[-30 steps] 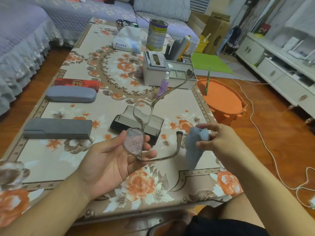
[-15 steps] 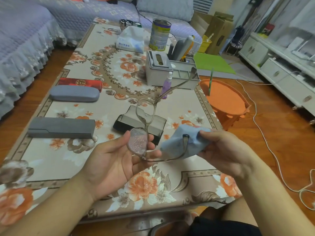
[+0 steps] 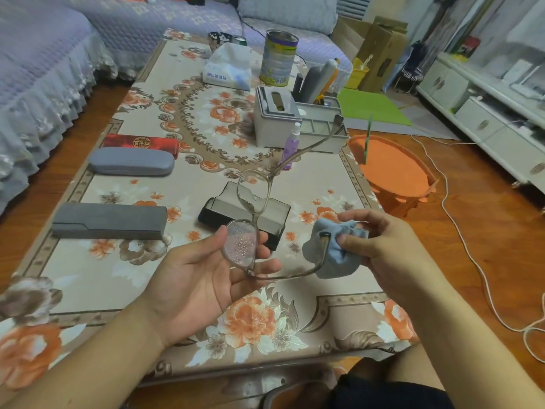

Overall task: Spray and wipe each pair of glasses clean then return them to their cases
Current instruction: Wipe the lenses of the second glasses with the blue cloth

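Beside the glasses [image 3: 250, 228], cloth [image 3: 333, 255] newly bunched

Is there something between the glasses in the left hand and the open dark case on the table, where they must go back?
Nothing visible. The open dark case lies directly beyond the clear-framed glasses held by the left hand. The right hand holds the blue cloth off to the side.

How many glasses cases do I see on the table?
4: red case far left, rounded grey case before it, flat grey case nearer, open dark case behind the glasses. Others may be hidden.
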